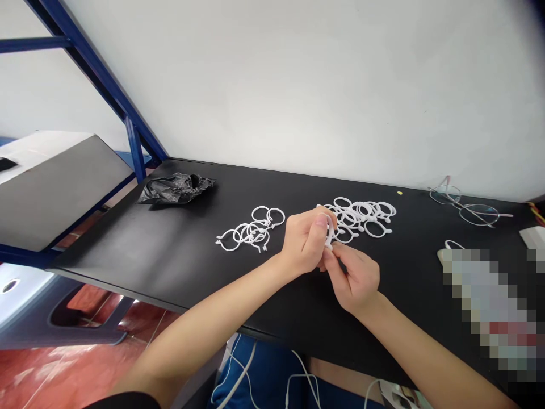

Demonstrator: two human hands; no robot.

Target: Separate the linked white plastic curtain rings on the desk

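One ring [331, 230] is held over the counter [179, 244], near the closed rings [365, 211] and apart from the open rings [254, 230], within the left hand's [303, 241] grip and pinched low by the right hand [354, 278], apparently so that its ends can be worked steadily.

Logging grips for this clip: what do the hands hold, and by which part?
One white ring: the left hand grips its loop, and the right hand pinches near its lower end. The exact contact points are hidden.
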